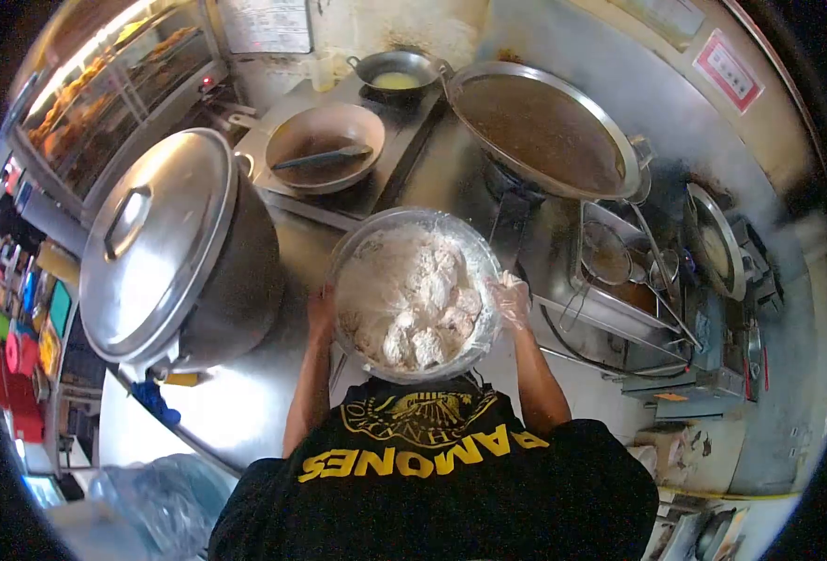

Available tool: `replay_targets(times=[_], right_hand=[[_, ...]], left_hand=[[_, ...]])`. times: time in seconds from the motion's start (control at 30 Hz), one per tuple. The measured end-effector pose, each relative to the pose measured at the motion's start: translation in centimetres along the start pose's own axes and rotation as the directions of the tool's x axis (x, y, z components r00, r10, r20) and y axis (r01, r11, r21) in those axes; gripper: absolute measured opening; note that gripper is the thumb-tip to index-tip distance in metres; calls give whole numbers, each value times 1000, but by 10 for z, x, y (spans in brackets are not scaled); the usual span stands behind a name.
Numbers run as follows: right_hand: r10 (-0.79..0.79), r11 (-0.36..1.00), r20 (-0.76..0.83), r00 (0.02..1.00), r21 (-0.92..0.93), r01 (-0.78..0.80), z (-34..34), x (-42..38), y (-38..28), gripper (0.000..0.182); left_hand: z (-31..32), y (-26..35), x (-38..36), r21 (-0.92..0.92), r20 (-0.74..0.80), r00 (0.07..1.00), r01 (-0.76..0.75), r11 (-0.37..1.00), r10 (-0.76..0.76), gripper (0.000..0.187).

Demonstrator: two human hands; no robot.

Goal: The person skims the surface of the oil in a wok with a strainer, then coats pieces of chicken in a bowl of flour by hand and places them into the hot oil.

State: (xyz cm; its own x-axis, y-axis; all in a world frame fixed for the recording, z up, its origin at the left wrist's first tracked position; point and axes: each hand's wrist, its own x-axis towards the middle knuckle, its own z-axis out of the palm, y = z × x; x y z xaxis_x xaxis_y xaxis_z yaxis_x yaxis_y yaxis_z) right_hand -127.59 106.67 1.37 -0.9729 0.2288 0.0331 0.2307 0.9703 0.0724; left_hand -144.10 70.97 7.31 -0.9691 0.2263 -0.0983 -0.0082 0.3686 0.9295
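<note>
A large clear bowl (346,348) is held up close in front of my black shirt. In it lie several flour-coated pieces (428,294) among loose white flour. My left hand (322,313) grips the bowl's left side, its fingers partly hidden by the rim. On the right side, my right hand (511,301) is closed on the bowl's rim and seems to wear a thin clear glove.
A big lidded pot (175,252) stands at the left. Ahead are a pan (325,140) with a dark utensil and a small wok (395,73). A wide wok of brown liquid (544,126) sits ahead right, beside a metal tray with strainers (610,309).
</note>
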Motion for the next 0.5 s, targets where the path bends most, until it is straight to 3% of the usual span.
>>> replay_targets(times=[0.03, 0.17, 0.23, 0.3, 0.37, 0.4, 0.43, 0.47, 0.5], right_hand=[[86, 994, 7, 996, 72, -87, -3, 4, 3, 32], [398, 846, 104, 912, 342, -408, -5, 11, -1, 32], [401, 798, 131, 907, 436, -416, -75, 13, -19, 38], [403, 739, 153, 902, 527, -420, -102, 21, -22, 46], [431, 618, 365, 825, 547, -565, -99, 24, -22, 48], [440, 609, 371, 818, 546, -575, -93, 22, -23, 48], [404, 665, 273, 873, 568, -486, -82, 22, -19, 46], [366, 715, 176, 914, 574, -398, -63, 21, -14, 44], [332, 544, 87, 939, 796, -266, 82, 28, 25, 35]], left_hand=[[5, 12, 4, 164, -35, 999, -17, 986, 23, 44], [22, -18, 33, 162, -65, 997, 44, 986, -33, 44], [29, -22, 52, -130, 53, 961, 275, 953, -270, 46], [35, -34, 70, -133, 85, 971, 232, 964, -222, 48], [39, -69, 81, -124, 127, 975, 199, 972, -183, 50], [41, -100, 85, -41, 61, 997, 39, 998, -37, 51], [48, -113, 90, 44, 14, 992, -127, 991, 126, 52], [52, -99, 89, 41, 39, 990, -135, 990, 133, 52], [49, -73, 76, -150, -8, 996, 87, 985, -89, 52]])
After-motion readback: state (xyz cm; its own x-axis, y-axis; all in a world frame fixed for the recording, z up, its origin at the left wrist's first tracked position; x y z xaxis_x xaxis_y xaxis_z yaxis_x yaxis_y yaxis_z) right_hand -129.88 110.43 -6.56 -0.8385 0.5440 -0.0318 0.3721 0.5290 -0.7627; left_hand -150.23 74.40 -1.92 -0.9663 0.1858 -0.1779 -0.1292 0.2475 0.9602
